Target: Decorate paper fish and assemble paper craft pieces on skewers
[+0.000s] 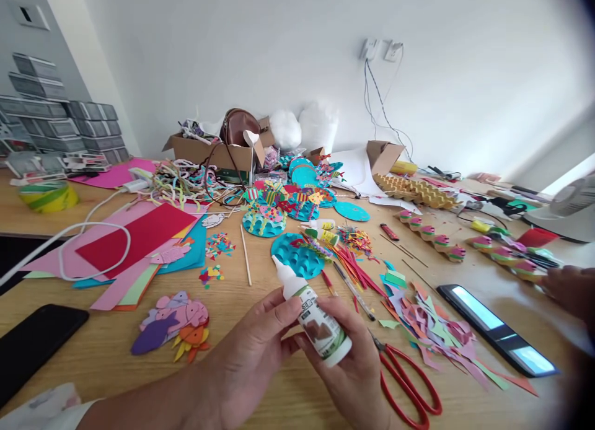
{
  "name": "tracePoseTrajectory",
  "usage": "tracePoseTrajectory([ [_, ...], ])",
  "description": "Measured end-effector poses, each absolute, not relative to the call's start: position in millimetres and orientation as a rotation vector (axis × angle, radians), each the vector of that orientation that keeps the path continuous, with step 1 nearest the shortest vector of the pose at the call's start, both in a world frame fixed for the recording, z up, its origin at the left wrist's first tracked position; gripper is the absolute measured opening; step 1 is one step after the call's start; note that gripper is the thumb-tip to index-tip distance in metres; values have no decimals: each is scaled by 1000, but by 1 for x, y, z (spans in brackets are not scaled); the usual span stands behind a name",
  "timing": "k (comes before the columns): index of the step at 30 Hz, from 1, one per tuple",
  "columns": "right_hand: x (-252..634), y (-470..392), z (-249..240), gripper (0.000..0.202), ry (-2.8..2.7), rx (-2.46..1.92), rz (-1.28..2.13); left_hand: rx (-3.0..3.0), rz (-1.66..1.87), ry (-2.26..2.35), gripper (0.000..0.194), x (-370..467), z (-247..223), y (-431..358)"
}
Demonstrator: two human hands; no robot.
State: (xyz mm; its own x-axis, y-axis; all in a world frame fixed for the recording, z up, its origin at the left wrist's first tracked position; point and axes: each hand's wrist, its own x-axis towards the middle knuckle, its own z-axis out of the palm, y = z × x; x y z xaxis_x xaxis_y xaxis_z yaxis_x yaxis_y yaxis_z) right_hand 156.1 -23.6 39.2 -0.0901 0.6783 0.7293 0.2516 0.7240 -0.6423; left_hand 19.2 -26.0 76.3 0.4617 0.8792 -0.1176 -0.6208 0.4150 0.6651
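Observation:
A white glue bottle (320,324) with a pointed nozzle and a green-and-white label is tilted up to the left in front of me. My left hand (260,337) pinches it near the shoulder, and my right hand (348,362) wraps round its lower body. Just beyond the nozzle lies a turquoise egg-carton piece (297,250) with pipe cleaners on its right edge. Red-handled scissors (409,380) rest right of my right hand. Left of my left hand is a pile of paper fish cut-outs (171,321).
Paper scraps (432,324) and a lit phone (497,331) lie at right, with another person's hand (569,287) beyond. A dark phone (39,343) and coloured paper sheets (134,241) are at left. A cardboard box (195,151) stands against the wall.

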Motion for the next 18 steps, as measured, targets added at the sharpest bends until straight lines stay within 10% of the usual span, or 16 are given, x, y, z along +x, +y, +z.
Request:
tracePoseTrajectory([
  [18,157,17,46,27,-1360,-951,1132,2469,771,1251,42,-73,28,1],
])
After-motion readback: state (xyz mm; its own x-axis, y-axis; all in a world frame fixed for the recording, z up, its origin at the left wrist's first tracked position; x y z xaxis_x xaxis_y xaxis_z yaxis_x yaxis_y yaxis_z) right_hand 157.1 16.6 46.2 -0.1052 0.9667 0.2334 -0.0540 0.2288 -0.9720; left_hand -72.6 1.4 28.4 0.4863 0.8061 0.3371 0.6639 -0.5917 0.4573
